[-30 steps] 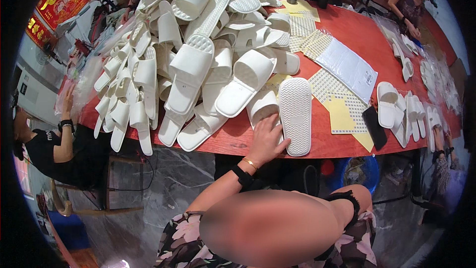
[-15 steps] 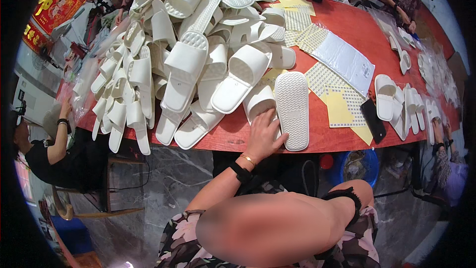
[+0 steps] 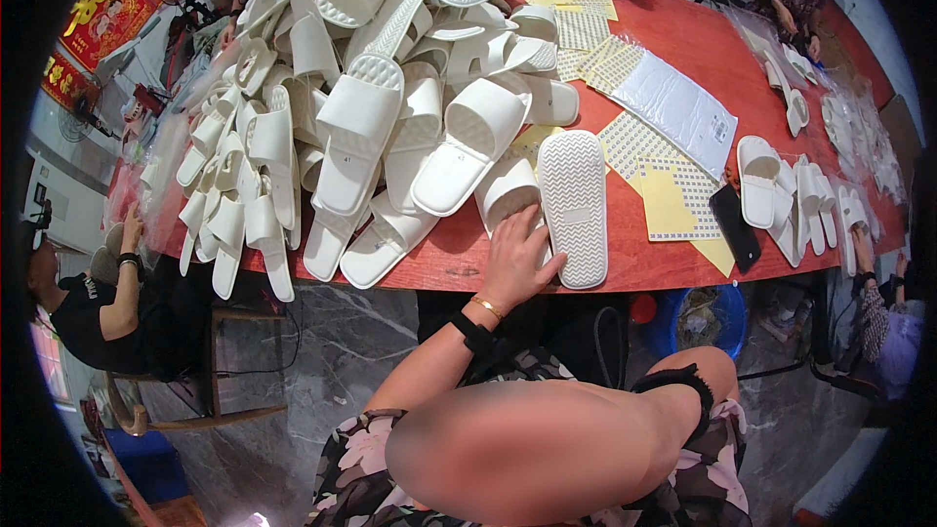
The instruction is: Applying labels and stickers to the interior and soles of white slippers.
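Head view: 1 left hand [image 3: 515, 259] touches 1 upturned white slipper [image 3: 574, 207]; right hand unseen.

Black phone [image 3: 734, 226] – beside yellow sticker sheets [image 3: 669, 203].

My left hand [image 3: 514, 259]: extended forward, palm down, fingers [image 3: 527, 224] loosely spread and flat. Forearm bare, angled up from lower centre; gold bangle and black band at wrist. My right hand: not visible; upper arm blurred at lower edge.
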The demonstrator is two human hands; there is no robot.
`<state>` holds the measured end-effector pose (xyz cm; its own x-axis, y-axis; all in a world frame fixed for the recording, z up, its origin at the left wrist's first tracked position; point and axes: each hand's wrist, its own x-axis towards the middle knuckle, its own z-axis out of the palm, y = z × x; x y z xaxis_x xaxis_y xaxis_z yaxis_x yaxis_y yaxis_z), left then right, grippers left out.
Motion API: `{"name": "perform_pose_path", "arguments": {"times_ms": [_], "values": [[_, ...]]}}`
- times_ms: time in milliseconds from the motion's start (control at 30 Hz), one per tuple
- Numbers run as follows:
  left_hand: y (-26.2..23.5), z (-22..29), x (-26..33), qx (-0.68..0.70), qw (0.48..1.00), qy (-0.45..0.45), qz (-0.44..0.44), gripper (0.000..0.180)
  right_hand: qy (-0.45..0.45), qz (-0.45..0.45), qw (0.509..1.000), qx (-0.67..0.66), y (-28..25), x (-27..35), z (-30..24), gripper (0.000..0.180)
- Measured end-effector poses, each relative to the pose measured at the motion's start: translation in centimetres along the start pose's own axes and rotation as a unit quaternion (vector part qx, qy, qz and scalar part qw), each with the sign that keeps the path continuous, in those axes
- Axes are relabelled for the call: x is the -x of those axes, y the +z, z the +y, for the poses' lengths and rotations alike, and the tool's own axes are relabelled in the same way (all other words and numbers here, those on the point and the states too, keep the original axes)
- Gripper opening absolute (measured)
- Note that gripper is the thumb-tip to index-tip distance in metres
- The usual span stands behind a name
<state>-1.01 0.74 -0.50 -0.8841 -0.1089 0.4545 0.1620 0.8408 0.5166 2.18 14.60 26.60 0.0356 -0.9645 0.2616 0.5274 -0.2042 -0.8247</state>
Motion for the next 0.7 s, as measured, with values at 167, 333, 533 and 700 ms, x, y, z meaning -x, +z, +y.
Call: {"name": "perform_pose_path", "arguments": {"times_ms": [167,333,533,700], "values": [[0.1,0.0,0.0,-0.001,1.000,-0.001,0.002,0.052,-0.027,0.002,0.998,-0.054,0.2,0.2,1.3,0.037],[0.2,0.1,0.0,0.003,1.000,-0.001,0.002,0.053,0.018,0.004,1.000,-0.016,0.1,-0.1,-0.1,0.034],[0.2,-0.1,0.1,-0.007,1.000,-0.001,0.004,0.052,-0.007,0.012,1.000,-0.006,0.3,-0.3,0.3,0.034],[0.2,0.0,0.0,-0.004,1.000,-0.003,0.003,0.051,0.029,-0.006,0.999,-0.021,0.0,-0.2,0.0,0.035]]}}
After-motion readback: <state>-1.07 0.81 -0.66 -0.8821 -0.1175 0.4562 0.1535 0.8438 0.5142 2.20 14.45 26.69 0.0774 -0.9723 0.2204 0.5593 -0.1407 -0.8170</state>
